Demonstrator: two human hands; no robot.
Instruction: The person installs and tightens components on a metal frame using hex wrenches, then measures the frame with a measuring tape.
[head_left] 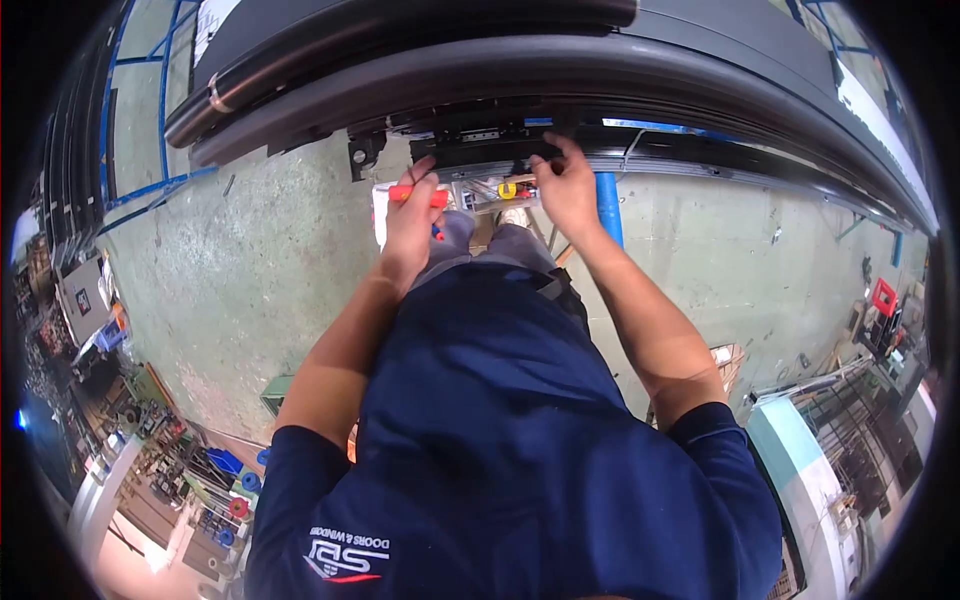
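Note:
My left hand (413, 222) is closed around a red-orange tool (405, 193), its exact kind partly hidden by my fingers. A small blue piece (437, 232) shows below the same hand. My right hand (572, 195) is at the near edge of a long black metal profile (590, 152), fingers apart, with nothing visible in them. Between my hands, dark metal fittings (480, 135) sit along the profile. Below them is a tray of small tools (490, 195), with a yellow tape-measure-like item (507, 191) in it.
Long black tubes (480, 70) run across the rack in front of me. A blue cylinder (609, 210) stands just right of my right hand. Blue rack framing (165, 100) rises at the left. Cluttered benches (190, 500) lie behind on the left, more equipment (850, 450) on the right.

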